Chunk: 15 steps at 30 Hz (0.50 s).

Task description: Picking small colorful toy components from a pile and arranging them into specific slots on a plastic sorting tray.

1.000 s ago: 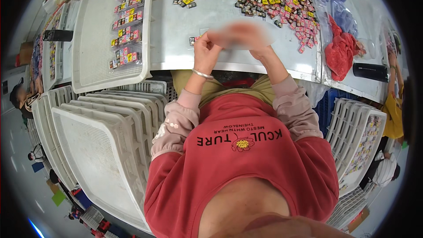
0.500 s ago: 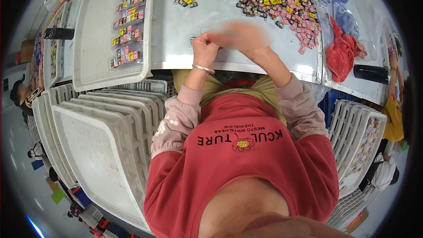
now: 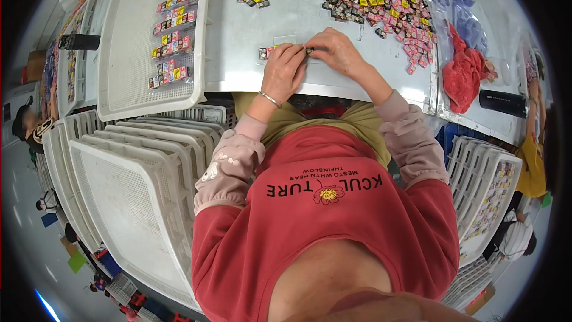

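On the white table [image 3: 238,77] before me, a clear plastic pack [image 3: 285,40] lies with small printed blocks [image 3: 264,53] at its left end. My left hand [image 3: 283,73] is bent over this pack, fingers together, and hides most of it. My right hand [image 3: 338,52] pinches a small dark block [image 3: 309,50] between thumb and fingertips, right beside the left fingertips. Beyond the hands spreads a loose heap of small pink, black and yellow blocks [image 3: 369,0].
A white perforated tray [image 3: 128,77] at left carries rows of filled packs [image 3: 170,48]. Stacked white trays [image 3: 119,185] stand below it, with more trays [image 3: 476,197] at right. A red cloth [image 3: 462,77] and a black cylinder [image 3: 502,101] lie right. Other people work at both sides.
My left hand has shifted slightly right and turned over the pack. The right fingertips, blurred before, now show a small dark block beside the left hand.
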Motion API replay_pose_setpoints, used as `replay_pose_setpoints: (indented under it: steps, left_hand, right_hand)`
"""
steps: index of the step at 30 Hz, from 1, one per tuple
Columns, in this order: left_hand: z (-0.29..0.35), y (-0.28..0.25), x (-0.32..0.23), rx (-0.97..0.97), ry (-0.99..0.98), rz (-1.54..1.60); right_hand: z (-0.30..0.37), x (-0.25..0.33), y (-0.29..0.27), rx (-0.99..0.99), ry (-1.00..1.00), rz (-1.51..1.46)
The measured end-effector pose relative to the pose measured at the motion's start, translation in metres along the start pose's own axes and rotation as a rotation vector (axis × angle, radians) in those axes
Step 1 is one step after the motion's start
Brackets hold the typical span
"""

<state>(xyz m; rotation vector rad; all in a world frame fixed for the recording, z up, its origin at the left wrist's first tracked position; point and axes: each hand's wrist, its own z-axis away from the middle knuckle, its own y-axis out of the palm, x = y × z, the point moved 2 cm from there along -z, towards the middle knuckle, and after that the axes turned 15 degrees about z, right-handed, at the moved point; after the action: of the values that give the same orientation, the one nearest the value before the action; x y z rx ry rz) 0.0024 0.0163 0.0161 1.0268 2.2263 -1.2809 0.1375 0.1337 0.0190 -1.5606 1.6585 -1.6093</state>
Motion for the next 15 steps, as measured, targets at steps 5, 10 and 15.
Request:
replay_pose_setpoints:
  steps: [5, 10, 15]
  left_hand:
    - [0.005, 0.003, 0.006, -0.026, -0.007, 0.037]
    - [0.007, 0.003, 0.007, -0.030, -0.018, 0.039]
    - [0.007, 0.004, 0.006, -0.046, -0.029, 0.039]
  right_hand:
    - [0.009, 0.015, 0.007, -0.097, -0.093, 0.361]
    - [0.020, 0.027, 0.018, -0.201, -0.035, 0.440]
    - [0.028, 0.035, 0.017, -0.193, -0.032, 0.534]
